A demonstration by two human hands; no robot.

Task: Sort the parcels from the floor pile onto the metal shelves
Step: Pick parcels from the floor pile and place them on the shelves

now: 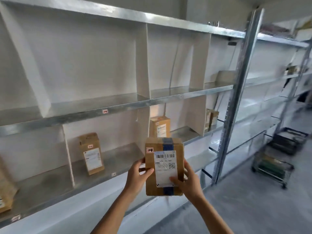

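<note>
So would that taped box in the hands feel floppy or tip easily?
Probably stiff: the box keeps square edges between the left hand and right hand. Likely light: a side grip alone holds it up. Stood tall like the shelved parcel, a nudge might tip it.

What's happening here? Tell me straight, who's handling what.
A person is at the galvanised metal shelves, holding a brown cardboard parcel with a white shipping label and blue tape in both hands. The left hand grips its left edge. The right hand holds its lower right side, thumb on the label. It is not yet shelved. Several more cardboard parcels stand upright on the lower shelf, in compartments split by white dividers.
</note>
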